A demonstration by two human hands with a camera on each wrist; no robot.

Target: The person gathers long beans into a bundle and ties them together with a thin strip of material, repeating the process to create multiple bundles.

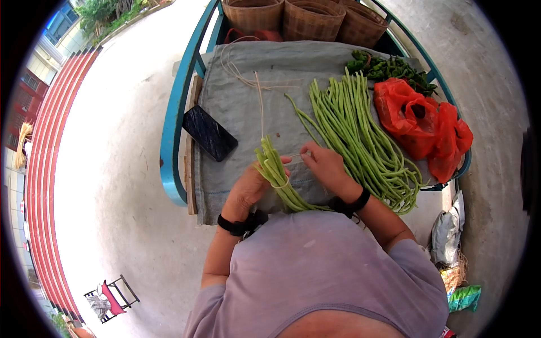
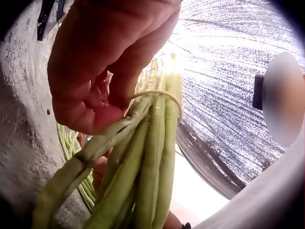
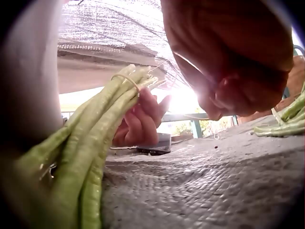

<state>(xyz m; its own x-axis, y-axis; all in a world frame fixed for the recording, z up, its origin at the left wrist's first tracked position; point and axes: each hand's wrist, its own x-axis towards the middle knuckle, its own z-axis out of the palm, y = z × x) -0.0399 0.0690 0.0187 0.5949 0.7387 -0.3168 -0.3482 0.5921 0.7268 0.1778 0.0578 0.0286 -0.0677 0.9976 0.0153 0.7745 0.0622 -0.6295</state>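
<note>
The left hand [image 1: 251, 185] grips a bunch of long green beans [image 1: 288, 194] near its cut ends, fingers curled round it. A thin pale strand [image 2: 159, 92] loops round the bunch close to the fingers. To the right, the right hand [image 1: 328, 168] pinches the strand's end between thumb and fingertips, the strand stretching across to the bunch. In the right wrist view the left hand [image 3: 138, 121] sits behind the bunch [image 3: 90, 138], and the right hand [image 3: 233, 62] is up at the right. A larger pile of long beans [image 1: 360, 129] lies beyond the right hand.
On the grey cloth [image 1: 225, 186] lie a black phone [image 1: 209, 133], loose strands [image 1: 260, 104], dark green peppers [image 1: 391, 70] and a red plastic bag [image 1: 414, 121]. Woven baskets [image 1: 313, 21] stand at the back. A teal rail [image 1: 171, 129] edges the cart.
</note>
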